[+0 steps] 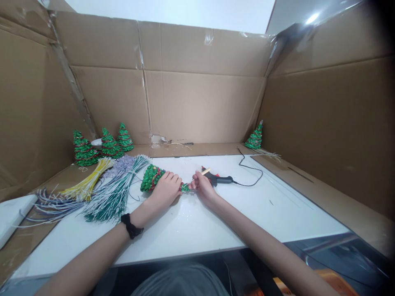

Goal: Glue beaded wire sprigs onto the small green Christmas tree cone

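Observation:
A green beaded tree (150,178) with red trim lies on its side on the white board, its tip pointing right. My left hand (167,188) is wrapped over its middle, fingers closed on it. At the tip is my right hand (202,187), its fingers pinched round a thin pale stick (206,171). A black glue gun (224,179) with red parts lies just behind and right of my right hand. The exact contact between my right fingers and the tree's tip is too small to tell.
Bundles of yellow (92,181), lilac and green stems (115,195) spread at the left. Three upright trees (111,144) stand at the back left, another (255,136) at the back right. Cardboard walls (203,102) enclose the board (262,222). A black cord (259,177) curves behind the glue gun.

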